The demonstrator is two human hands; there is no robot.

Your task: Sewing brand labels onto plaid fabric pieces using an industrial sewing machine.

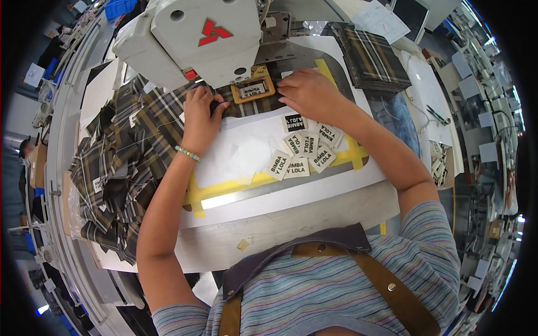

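Note:
A sewing machine head [207, 45], large and off-white, stands over the work with a yellow-brown rectangular clamp frame [254, 90] below it. Inside the frame a pale label with dark lettering [252, 89] lies on a dark plaid fabric piece [255, 108]. My left hand [203, 112] pinches this fabric left of the frame, with thumb and fingers closed. On the frame's other side, my right hand [311, 96] has its fingers bent and closed at the fabric's right end; the fingertips are partly hidden. Several loose square labels [297, 167] lie close to my right forearm, one of them black.
Crumpled plaid pieces [120, 168] heap up on the left. A neat plaid stack [372, 59] sits at the back right, papers [381, 21] behind it. Farther right are thread snips [438, 116] and a box of labels [441, 162]. Yellow tape [241, 189] borders the white work plate.

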